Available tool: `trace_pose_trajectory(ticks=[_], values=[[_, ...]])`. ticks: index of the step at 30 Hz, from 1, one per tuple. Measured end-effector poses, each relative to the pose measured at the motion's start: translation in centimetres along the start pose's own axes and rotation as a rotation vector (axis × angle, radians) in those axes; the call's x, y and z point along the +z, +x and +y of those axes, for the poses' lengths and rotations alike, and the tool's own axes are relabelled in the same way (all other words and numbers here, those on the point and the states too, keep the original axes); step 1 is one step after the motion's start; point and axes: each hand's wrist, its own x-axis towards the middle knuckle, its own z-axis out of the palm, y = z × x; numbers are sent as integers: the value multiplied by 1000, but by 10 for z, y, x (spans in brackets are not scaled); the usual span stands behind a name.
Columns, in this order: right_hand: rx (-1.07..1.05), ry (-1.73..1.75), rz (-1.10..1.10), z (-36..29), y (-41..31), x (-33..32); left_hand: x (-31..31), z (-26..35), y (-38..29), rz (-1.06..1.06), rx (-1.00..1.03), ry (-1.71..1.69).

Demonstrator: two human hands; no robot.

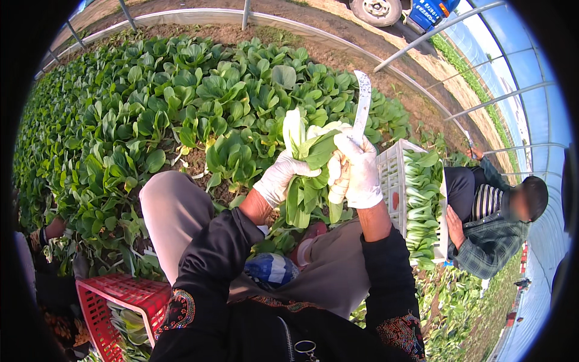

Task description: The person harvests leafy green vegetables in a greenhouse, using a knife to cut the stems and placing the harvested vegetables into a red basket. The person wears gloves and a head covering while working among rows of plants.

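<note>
My left hand [285, 177], in a white glove, grips a bunch of bok choy [320, 153], its pale stems tilted up and its leaves hanging down. In my right hand [360, 174], also gloved, is a harvesting knife with a curved, dirt-specked blade [363, 97] pointing upward; its handle is hidden in the fist. The right fingers are against the bunch's leaves, beside the left hand. Both hands are above my knees. Beyond them, rooted bok choy plants [230, 156] grow in dense cover.
A white plastic crate [392, 181] packed with bok choy stands to my right, a co-worker's hand [456, 226] at its far side. Lower left is a red crate [122, 289] holding greens. Another person's hand [55, 227] is at the left edge. Metal greenhouse poles [434, 34] rise beyond the bed.
</note>
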Motion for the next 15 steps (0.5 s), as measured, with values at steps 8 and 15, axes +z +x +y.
trace_pose_trajectory(ticks=[8, 15], values=[[12, 175, 93, -20, 21, -30, -34, -10, -2, 60, -63, 311], [-148, 505, 333, -38, 67, -113, -39, -14, -17, 13, -161, 257]])
